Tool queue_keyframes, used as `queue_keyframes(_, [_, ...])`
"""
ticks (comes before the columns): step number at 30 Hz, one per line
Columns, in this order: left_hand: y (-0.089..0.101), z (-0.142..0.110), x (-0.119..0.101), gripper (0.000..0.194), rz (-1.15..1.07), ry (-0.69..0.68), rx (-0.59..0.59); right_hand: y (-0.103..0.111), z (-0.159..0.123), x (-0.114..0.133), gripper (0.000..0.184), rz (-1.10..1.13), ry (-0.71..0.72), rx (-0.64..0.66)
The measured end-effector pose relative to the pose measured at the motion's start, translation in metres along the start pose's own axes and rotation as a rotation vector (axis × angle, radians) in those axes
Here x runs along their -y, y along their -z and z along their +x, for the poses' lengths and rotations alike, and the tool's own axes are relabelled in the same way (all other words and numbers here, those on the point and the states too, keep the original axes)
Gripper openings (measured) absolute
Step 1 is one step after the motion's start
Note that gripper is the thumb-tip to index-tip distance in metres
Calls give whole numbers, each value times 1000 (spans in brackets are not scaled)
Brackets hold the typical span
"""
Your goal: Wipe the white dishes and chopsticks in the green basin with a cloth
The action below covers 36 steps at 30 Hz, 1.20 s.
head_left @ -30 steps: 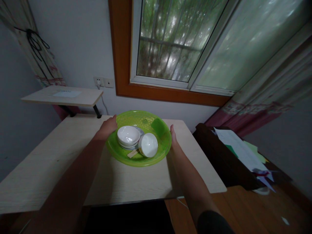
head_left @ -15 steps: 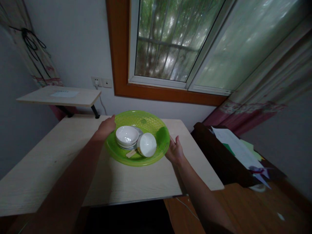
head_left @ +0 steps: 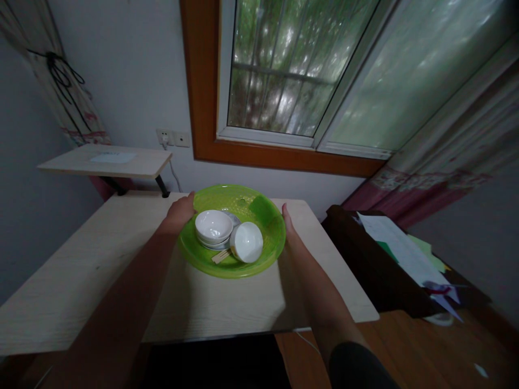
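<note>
- We look down on a green basin [head_left: 243,203], which sits between two hands over the middle of a pale worktop [head_left: 81,265]; whether its base rests on that surface or is raised, we cannot tell.
- The left hand [head_left: 181,210] is closed around the basin's left rim, its fingertips partly lost behind the edge.
- The right hand [head_left: 287,226] lies against the opposite rim, thumb upright along the outside; its other fingers are hidden, so we cannot tell how far they curl.
- Compared with half a second ago, when the right palm shows spread and the thumb stands off the rim, this hand is now drawn up flat to the basin's side. The left hand keeps its place.
- We judge that the basin is thereby steadied from both sides again, rather than chiefly from the left.
- Inside the basin, we note a stack of white bowls [head_left: 213,226], a tipped bowl [head_left: 248,242] touching it with its mouth toward us, and pale sticks [head_left: 221,256] in front. Their arrangement is unchanged.
- Behind, to the left, we see a raised shelf [head_left: 81,158] bearing a sheet of paper [head_left: 113,157].
</note>
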<state>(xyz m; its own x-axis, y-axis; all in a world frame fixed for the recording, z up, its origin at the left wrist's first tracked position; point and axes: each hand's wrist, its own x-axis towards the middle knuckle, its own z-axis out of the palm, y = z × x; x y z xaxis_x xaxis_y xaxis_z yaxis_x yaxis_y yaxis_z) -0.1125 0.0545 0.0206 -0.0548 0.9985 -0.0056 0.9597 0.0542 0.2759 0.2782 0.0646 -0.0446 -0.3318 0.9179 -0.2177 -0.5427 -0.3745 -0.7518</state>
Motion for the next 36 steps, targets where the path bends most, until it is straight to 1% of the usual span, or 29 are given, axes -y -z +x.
queue_keyframes(3, [0, 1, 0, 79, 47, -2, 6, -1, 0, 1, 91, 4, -18, 1])
queue_keyframes(6, [0, 0, 0, 79, 55, 3, 13, 2, -10, -5, 86, 16, 33, -45])
queue_keyframes(9, [0, 0, 0, 78, 53, 9, 10, 5, -29, -16, 77, 57, 118, -60])
queue_keyframes(12, [-2, 1, 1, 74, 46, 4, 11, 5, -56, -29, 70, 101, 184, -57])
queue_keyframes(15, [-6, 4, 3, 76, 59, -4, 9, 5, -81, -38, 64, 124, 209, -26])
queue_keyframes(18, [-9, 6, 4, 80, 85, -7, -7, 6, -91, -40, 61, 130, 221, -27])
queue_keyframes(20, [-9, 5, 4, 80, 100, -6, -12, 7, -87, -38, 61, 120, 221, -43])
queue_keyframes(22, [-8, 4, 3, 79, 106, -12, -10, 6, -76, -34, 62, 106, 212, -65])
queue_keyframes(25, [-5, 1, 1, 78, 106, -16, -1, 5, -52, -26, 66, 100, 192, -126])
queue_keyframes(28, [-4, 1, 0, 78, 108, 6, 6, 1, -27, -15, 70, 85, 133, -164])
queue_keyframes(30, [-4, 2, 0, 78, 99, 13, 5, -3, -14, -8, 75, 55, 87, -141])
queue_keyframes(32, [-4, 2, 0, 78, 88, 19, 4, -6, -5, -3, 80, 23, 52, -91])
queue_keyframes(34, [-4, 2, 0, 79, 82, 19, 7, -9, 0, -1, 83, 1, 35, -41])
queue_keyframes(36, [-4, 2, 0, 78, 78, 15, 3, -8, 1, 0, 82, -9, 34, -18])
